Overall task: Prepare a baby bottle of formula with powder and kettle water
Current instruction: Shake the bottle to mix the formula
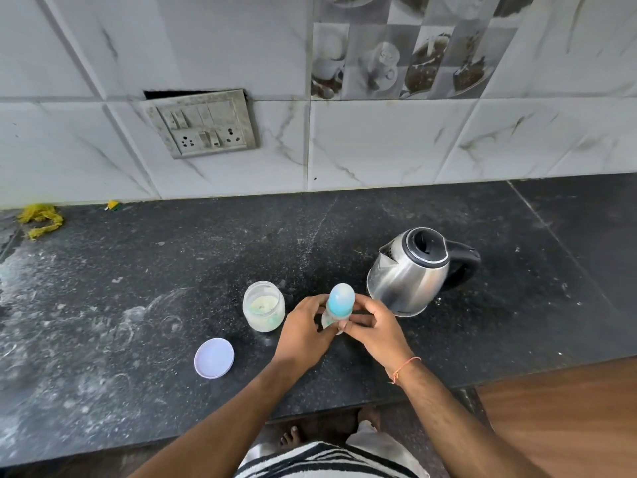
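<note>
Baby bottle [339,307] upright on the counter [138,305] between both hands — left hand [303,331] wraps the body, right hand [374,327] pinches the collar. Open powder jar [263,310] just left, kettle [413,274] just right — nearer the right hand.

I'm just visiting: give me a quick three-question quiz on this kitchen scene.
1. True or false: the steel electric kettle has its lid open.
2. Which hands grip the blue-capped baby bottle: A left hand only, B right hand only, C both?
3. The round white lid lies on the black stone counter, ____ the clear powder jar.

Key: 1 false; 2 C; 3 off.
</note>
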The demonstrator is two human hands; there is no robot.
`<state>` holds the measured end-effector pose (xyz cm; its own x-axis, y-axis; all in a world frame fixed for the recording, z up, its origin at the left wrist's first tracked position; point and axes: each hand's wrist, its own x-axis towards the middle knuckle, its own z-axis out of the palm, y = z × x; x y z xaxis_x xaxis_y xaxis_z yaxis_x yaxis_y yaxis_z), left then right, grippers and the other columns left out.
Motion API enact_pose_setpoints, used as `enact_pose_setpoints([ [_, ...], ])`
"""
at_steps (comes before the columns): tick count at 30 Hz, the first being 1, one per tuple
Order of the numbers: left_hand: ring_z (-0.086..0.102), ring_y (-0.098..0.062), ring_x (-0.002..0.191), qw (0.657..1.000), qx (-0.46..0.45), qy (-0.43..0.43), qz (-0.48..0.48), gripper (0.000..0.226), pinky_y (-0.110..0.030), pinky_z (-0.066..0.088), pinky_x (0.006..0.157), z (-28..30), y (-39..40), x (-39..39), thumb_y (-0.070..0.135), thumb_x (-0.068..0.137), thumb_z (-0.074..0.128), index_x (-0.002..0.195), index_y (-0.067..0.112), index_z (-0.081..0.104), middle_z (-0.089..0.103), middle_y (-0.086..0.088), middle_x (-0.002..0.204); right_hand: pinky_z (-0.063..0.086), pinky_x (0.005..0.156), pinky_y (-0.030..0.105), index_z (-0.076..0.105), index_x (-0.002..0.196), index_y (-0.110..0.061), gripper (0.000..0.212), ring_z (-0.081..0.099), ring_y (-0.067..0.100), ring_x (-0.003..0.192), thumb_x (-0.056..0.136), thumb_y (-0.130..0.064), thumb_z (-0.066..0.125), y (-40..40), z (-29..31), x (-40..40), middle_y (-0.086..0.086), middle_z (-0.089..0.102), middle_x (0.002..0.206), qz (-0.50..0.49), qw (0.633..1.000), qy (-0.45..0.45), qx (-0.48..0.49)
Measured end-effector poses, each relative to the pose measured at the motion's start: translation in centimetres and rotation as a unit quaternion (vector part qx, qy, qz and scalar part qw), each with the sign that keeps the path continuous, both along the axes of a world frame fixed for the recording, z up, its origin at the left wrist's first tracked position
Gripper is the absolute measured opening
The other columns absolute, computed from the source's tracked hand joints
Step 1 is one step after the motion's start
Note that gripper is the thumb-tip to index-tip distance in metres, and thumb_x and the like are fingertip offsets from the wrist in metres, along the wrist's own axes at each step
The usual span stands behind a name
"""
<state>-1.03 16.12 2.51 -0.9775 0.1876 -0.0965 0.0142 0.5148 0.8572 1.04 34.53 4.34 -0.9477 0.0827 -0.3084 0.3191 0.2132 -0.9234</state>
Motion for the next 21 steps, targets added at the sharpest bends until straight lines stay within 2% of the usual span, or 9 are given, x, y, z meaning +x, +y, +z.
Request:
enact_pose_setpoints([
  [4,0.065,-0.002,0.12,0.999,-0.02,0.011,0.026,0.055,-0.028,0.057,0.104,-1.2,1.3,-1.1,0.024,0.091,0.088,0.141,0.03,0.066,0.064,0.021,0.127,0.061,0.106,0.039,0.067,0.146,-0.031,0.061,0.079,0.01,0.106,0.091,-0.015,0.089,0.2,-2.0,-1.0,0.0,0.073,0.13,-0.008,0.999,0.001,0.034],
  [6,0.064,-0.004,0.122,0.999,-0.027,0.011,0.031,0.053,-0.026,0.054,0.105,-1.6,1.6,-1.7,0.021,0.092,0.087,0.14,0.028,0.067,0.063,0.021,0.126,0.061,0.106,0.035,0.065,0.148,-0.033,0.061,0.079,0.009,0.106,0.093,-0.016,0.086,0.1,-2.3,-1.3,-0.002,0.072,0.133,-0.004,0.999,-0.005,0.031],
  [8,0.064,-0.003,0.122,0.999,-0.026,0.002,0.039,0.053,-0.024,0.051,0.106,-2.0,1.9,-2.3,0.019,0.092,0.086,0.141,0.028,0.066,0.065,0.02,0.129,0.059,0.099,0.024,0.061,0.149,-0.038,0.065,0.077,0.008,0.107,0.097,-0.003,0.076,0.1,-2.0,-1.5,-0.005,0.068,0.138,0.009,0.999,-0.015,0.027],
  [11,0.063,-0.003,0.122,0.998,-0.027,-0.018,0.051,0.056,-0.024,0.049,0.105,-2.4,2.1,-3.4,0.016,0.094,0.084,0.145,0.025,0.064,0.067,0.012,0.137,0.057,0.087,0.017,0.054,0.156,-0.036,0.08,0.075,0.009,0.112,0.093,0.014,0.058,0.2,-2.0,-2.1,-0.007,0.061,0.144,0.033,0.999,-0.027,0.025],
  [18,0.064,-0.003,0.126,0.998,-0.035,-0.025,0.054,0.058,-0.03,0.053,0.111,-2.8,2.5,-4.6,0.016,0.095,0.082,0.149,0.027,0.063,0.069,0.012,0.141,0.055,0.09,0.013,0.049,0.157,-0.038,0.088,0.068,0.008,0.123,0.091,0.02,0.047,1.0,-2.6,-3.3,-0.004,0.057,0.149,0.058,0.997,-0.034,0.031],
  [21,0.065,-0.003,0.128,0.998,-0.026,-0.029,0.057,0.058,-0.033,0.054,0.113,-2.9,2.5,-4.6,0.014,0.095,0.082,0.148,0.028,0.063,0.071,0.013,0.139,0.055,0.097,0.014,0.049,0.155,-0.041,0.091,0.067,0.013,0.129,0.089,0.022,0.046,1.0,-3.2,-3.4,-0.004,0.056,0.15,0.052,0.998,-0.032,0.029],
])
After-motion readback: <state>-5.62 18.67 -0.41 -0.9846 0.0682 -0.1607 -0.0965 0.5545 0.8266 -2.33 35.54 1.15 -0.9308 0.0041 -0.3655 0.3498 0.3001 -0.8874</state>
